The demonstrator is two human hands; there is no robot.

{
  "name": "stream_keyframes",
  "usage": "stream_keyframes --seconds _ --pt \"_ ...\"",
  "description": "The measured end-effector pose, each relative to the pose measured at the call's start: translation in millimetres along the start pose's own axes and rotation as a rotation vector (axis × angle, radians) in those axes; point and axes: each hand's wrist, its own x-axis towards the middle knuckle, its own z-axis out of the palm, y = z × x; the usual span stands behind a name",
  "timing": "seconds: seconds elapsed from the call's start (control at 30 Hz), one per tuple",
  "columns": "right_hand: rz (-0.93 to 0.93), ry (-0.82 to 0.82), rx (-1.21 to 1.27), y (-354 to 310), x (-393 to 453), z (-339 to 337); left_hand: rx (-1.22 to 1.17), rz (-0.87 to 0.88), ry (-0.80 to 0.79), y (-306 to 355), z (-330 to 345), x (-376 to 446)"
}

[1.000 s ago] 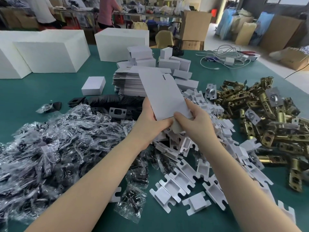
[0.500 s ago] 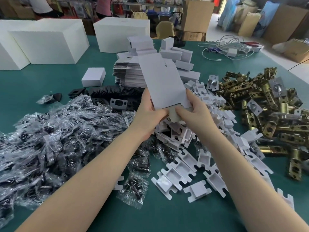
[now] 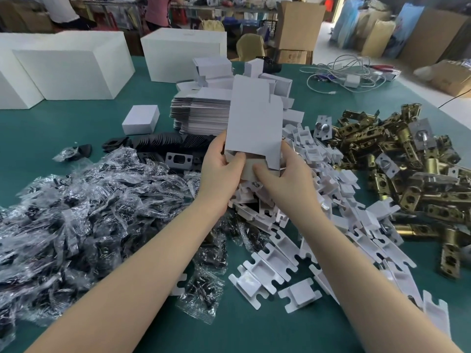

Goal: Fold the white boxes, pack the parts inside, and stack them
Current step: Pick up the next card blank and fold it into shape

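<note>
A flat white box blank (image 3: pixel 252 118) stands upright above the table's middle, its lower brown-lined flaps spread. My left hand (image 3: pixel 220 169) grips its lower left edge, thumb on a flap. My right hand (image 3: pixel 283 171) pinches the lower right corner, thumb under the flap. Behind it sits a stack of flat blanks (image 3: pixel 201 113). White plastic inserts (image 3: pixel 275 266) lie below my hands, brass latch parts (image 3: pixel 407 164) to the right, and bagged black parts (image 3: pixel 84 207) to the left.
One folded small white box (image 3: pixel 140 119) sits on the green table (image 3: pixel 242 327) at the left. Large white cartons (image 3: pixel 74 64) stand at the back left. Black plates (image 3: pixel 163 146) lie behind the bags. Cables (image 3: pixel 344 77) lie at the back right.
The blank has turned more upright and risen slightly. Its lower flaps have opened between my thumbs, and my hands have shifted closer under it.
</note>
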Motion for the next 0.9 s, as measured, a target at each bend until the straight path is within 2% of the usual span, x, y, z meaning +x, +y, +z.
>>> stream_keyframes --seconds 0.1,0.2,0.27,0.4,0.53,0.67,0.9 --pt "-0.049 0.084 -0.087 1 0 1 0.079 0.007 -0.015 8 3 -4" --pt "-0.133 0.117 -0.473 3 -2 -2 0.17 0.058 -0.051 15 5 -8" --pt "-0.186 0.1 -0.711 3 -3 -5 0.243 0.079 -0.085 18 4 -8" --pt "-0.146 0.033 -0.868 -5 -5 -3 0.305 0.08 -0.102 22 3 -9" --pt "-0.137 -0.005 -0.808 -10 -9 5 0.322 0.108 -0.05 23 6 -10" --pt "-0.071 0.096 -0.665 -8 -7 2 0.315 0.128 -0.071 20 10 -14" --pt "-0.081 0.163 -0.501 -6 -4 -1 0.425 0.058 -0.124 18 8 -14"
